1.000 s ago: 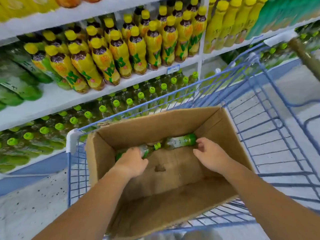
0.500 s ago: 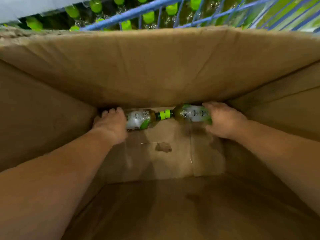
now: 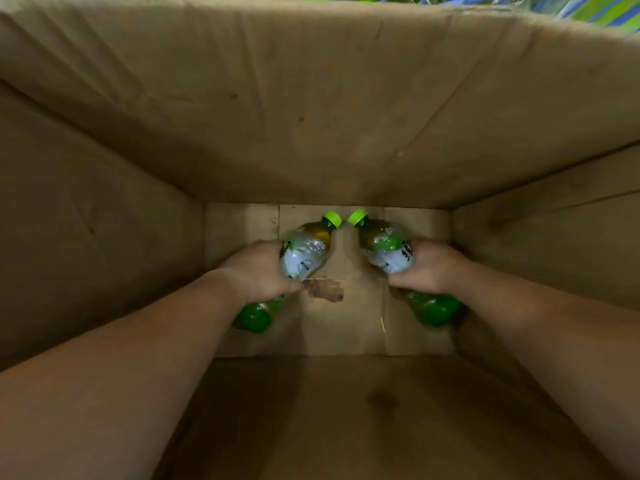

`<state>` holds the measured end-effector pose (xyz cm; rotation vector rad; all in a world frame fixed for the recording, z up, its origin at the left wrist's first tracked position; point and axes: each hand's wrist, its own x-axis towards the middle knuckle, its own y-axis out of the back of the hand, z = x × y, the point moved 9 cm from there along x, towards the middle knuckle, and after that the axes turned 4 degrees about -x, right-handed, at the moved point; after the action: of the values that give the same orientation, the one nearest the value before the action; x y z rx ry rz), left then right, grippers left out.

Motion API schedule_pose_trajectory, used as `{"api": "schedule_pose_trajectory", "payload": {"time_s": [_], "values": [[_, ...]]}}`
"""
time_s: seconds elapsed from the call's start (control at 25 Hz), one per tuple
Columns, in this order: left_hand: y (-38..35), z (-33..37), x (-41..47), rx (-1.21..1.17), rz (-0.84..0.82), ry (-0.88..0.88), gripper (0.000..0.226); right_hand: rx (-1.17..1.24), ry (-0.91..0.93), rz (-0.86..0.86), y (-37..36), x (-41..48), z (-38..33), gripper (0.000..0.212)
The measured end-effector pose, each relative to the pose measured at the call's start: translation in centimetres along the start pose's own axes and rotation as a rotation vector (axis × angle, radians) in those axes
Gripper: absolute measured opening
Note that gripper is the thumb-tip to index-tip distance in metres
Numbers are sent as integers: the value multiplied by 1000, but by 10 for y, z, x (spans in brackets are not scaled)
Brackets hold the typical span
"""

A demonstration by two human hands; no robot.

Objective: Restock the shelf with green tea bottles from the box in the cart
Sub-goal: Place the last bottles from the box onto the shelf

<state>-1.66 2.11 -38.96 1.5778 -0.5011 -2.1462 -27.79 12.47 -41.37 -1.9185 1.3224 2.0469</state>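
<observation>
both hands reach deep in the box point(image 3: 311, 116). the left hand point(image 3: 258, 270) holds one bottle point(image 3: 303, 252) on the left, the right hand point(image 3: 427, 268) another bottle point(image 3: 389, 251) on the right. their caps tilt toward each other, close but apart, near the far wall.

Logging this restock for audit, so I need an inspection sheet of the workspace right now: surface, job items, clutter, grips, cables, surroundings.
Surface: cardboard box floor, bare flaps with one dark scuff near the middle.
Job's things: left bottle and right bottle, both tilted, tops nearly meeting near the far wall; no other bottles seen in the box.
Clutter: nothing seen.
Grips: left hand holds the left bottle round its middle; right hand holds the right bottle likewise.
Cables: nothing seen.
Surroundings: tall box walls fill the view; slivers of blue cart wire show above the far rim.
</observation>
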Motion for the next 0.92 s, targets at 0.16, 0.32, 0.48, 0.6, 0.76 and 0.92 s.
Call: {"api": "schedule_pose_trajectory", "payload": {"time_s": [0.16, 0.32, 0.48, 0.6, 0.76, 0.92], "values": [[-9, -3, -5, -134, -6, 97, 46, 437, -117, -82, -20, -9, 5, 48], [3, -2, -45, -469, 51, 169, 50, 766, -102, -65, -11, -55, -6, 51], [21, 14, -101, -647, 73, 178, 34, 953, -93, 37, 21, -118, -18, 52], [41, 28, -147, -746, 77, 105, 36, 1017, -62, 95, 44, -172, -28, 49], [81, 47, -214, -938, 71, -31, 47, 1086, -30, 166, 73, -248, -44, 44], [122, 56, -280, -977, 57, -164, 39, 1134, 20, 241, 102, -322, -62, 37]]}}
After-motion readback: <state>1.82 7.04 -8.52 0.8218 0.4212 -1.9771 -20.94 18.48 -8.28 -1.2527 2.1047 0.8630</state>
